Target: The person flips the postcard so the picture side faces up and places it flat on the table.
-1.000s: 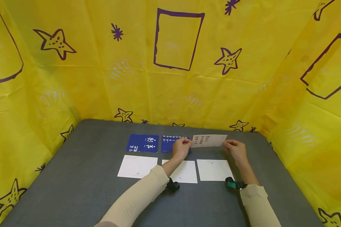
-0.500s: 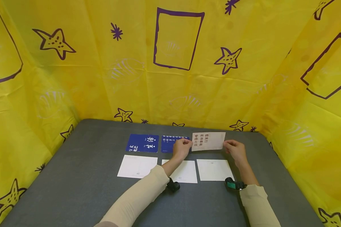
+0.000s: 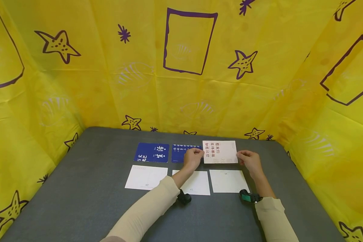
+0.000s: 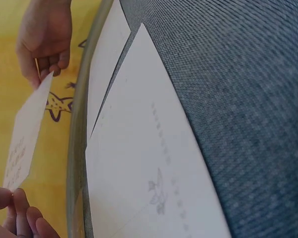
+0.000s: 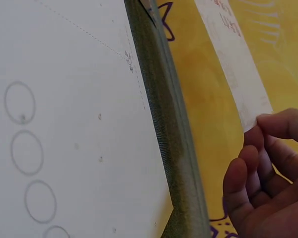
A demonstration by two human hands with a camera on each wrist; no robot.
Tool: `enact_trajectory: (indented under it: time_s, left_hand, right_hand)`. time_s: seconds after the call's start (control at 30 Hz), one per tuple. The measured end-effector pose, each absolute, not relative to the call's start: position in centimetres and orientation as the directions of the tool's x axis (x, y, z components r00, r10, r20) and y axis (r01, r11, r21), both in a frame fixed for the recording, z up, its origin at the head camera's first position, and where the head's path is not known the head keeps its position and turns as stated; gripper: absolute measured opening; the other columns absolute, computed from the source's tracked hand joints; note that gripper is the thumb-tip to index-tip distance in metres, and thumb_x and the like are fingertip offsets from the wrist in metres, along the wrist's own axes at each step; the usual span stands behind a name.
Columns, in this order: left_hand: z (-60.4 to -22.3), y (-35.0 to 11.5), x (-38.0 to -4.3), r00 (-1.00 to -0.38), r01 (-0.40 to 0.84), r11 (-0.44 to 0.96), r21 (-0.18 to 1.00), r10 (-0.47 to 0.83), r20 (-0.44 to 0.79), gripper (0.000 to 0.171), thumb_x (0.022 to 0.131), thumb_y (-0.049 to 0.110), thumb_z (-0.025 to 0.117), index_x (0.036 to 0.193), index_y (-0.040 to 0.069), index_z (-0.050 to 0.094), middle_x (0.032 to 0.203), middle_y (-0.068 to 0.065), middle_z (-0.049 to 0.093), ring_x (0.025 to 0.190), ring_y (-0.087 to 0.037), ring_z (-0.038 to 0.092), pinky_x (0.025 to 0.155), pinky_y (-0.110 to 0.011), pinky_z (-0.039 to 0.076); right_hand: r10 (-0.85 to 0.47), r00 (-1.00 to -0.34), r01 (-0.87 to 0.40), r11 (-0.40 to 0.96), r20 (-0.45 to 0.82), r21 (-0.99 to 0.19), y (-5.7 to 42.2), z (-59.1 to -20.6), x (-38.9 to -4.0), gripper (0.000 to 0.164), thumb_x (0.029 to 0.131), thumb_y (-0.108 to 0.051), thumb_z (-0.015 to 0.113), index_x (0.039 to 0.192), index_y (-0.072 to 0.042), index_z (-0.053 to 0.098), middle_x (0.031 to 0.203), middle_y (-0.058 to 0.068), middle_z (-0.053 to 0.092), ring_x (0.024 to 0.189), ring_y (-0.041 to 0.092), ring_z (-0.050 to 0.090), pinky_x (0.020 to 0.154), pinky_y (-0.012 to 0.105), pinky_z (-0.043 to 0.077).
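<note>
A white postcard (image 3: 225, 152) with reddish characters is pinched at its two side edges, above the far right of the grey table. My left hand (image 3: 193, 159) pinches its left edge between thumb and fingers, and covers part of a blue postcard (image 3: 179, 155) lying beneath. On the opposite edge, my right hand (image 3: 251, 162) pinches near the lower corner. The right wrist view shows thumb and fingertips meeting on the card (image 5: 236, 64). In the left wrist view the card (image 4: 29, 129) spans the gap between both hands, clear of the tabletop.
Another blue postcard (image 3: 151, 152) lies at the back left. Nearer me, a row holds a left white card (image 3: 146, 176), a middle white card (image 3: 196, 183) partly behind my left forearm, and a right white card (image 3: 229, 181). A yellow patterned curtain (image 3: 109, 94) surrounds the grey table (image 3: 78, 195).
The held postcard has tilted so its printed face shows more fully, and has shifted slightly left. Both hands have moved a little left with it. The other cards stay put.
</note>
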State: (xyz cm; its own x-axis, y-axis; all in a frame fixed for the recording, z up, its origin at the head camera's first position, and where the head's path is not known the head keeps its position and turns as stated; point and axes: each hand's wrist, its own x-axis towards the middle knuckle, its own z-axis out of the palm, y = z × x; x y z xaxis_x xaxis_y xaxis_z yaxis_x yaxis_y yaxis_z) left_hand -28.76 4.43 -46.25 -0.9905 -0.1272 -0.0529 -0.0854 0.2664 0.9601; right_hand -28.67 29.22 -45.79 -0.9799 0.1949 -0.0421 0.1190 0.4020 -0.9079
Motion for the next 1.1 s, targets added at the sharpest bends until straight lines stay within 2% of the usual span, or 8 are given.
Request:
enact_trajectory:
  time_s: [0.47, 0.73, 0.93, 1.1]
  left_hand:
    - [-46.50, 4.91, -28.75, -0.990, -0.074, 0.243, 0.967, -0.131, -0.043, 0.009, 0.085, 0.013, 0.071, 0.093, 0.008, 0.073, 0.086, -0.007, 0.073, 0.073, -0.012, 0.063, 0.065, -0.022, 0.048]
    - [-46.55, 4.96, -28.97, -0.991, -0.005, 0.276, 0.961, -0.130, 0.032, 0.010, 0.083, 0.010, 0.072, 0.091, 0.006, 0.074, 0.084, -0.008, 0.074, 0.071, -0.012, 0.065, 0.064, -0.021, 0.049]
    - [-46.52, 4.99, -29.17, -0.992, 0.006, 0.325, 0.946, -0.115, 0.046, 0.014, 0.082, 0.009, 0.072, 0.095, 0.004, 0.076, 0.086, -0.009, 0.076, 0.075, -0.016, 0.072, 0.065, -0.023, 0.053]
    - [-46.71, 4.94, -29.26, -0.996, 0.000, 0.369, 0.929, -0.080, 0.032, 0.021, 0.081, 0.009, 0.071, 0.101, 0.005, 0.076, 0.086, -0.007, 0.076, 0.073, -0.012, 0.068, 0.063, -0.021, 0.049]
  right_hand:
    - [0.217, -0.971, 0.173, 0.366, -0.097, -0.914, 29.58, -46.47, -29.11, 0.029, 0.096, -0.016, 0.059, 0.108, 0.010, 0.064, 0.070, -0.007, 0.057, 0.064, 0.010, 0.051, 0.062, 0.022, 0.049]
    - [0.231, -0.967, 0.186, 0.347, -0.109, -0.919, 29.62, -46.48, -29.45, 0.028, 0.095, -0.016, 0.061, 0.106, 0.009, 0.065, 0.068, -0.007, 0.057, 0.061, 0.010, 0.051, 0.059, 0.022, 0.049]
    - [0.234, -0.966, 0.185, 0.338, -0.108, -0.923, 29.42, -46.38, -29.54, 0.028, 0.094, -0.016, 0.062, 0.105, 0.009, 0.065, 0.066, -0.007, 0.058, 0.060, 0.009, 0.052, 0.058, 0.021, 0.049]
    - [0.224, -0.967, 0.195, 0.362, -0.118, -0.911, 29.45, -46.32, -29.65, 0.032, 0.094, -0.016, 0.062, 0.110, 0.011, 0.063, 0.067, -0.007, 0.058, 0.061, 0.009, 0.052, 0.059, 0.021, 0.049]
